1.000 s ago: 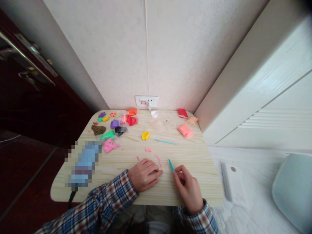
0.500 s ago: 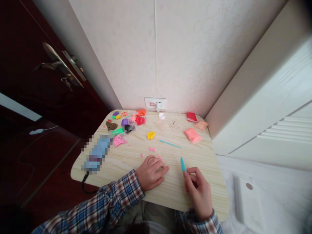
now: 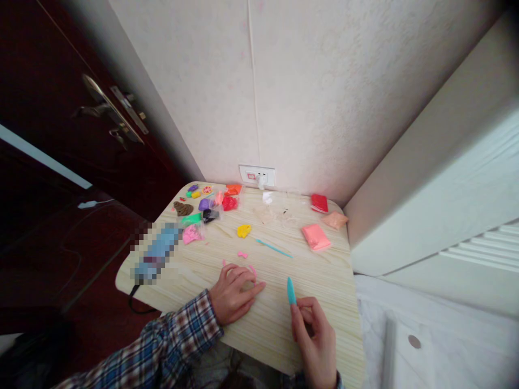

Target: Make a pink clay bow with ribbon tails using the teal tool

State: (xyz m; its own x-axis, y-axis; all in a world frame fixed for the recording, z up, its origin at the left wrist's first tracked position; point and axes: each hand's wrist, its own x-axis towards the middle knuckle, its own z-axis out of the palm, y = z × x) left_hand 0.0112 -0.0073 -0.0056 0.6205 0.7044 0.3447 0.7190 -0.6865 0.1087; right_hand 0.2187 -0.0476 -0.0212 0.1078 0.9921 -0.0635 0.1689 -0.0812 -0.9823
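Note:
My right hand pinches a teal plastic clay knife, its rounded tip pointing away from me above the table. My left hand rests on the table with fingers spread and partly bent, the index finger stretched to the right. Just beyond those fingers lies a thin curved pink clay strip, partly covered by them. A small pink clay bow is a bit farther off. The yellow clay piece and a thin blue stick lie beyond both hands.
Bagged clay sits at both sides: a salmon packet, a red packet and a pink bag. A brown coiled clay piece and a blurred-out device are on the left. The wall socket is behind the table.
The view has shifted slightly, so the table contents and both hands appear a little lower and to the left. The knife stays in my right hand; my left hand keeps its place by the pink strip.

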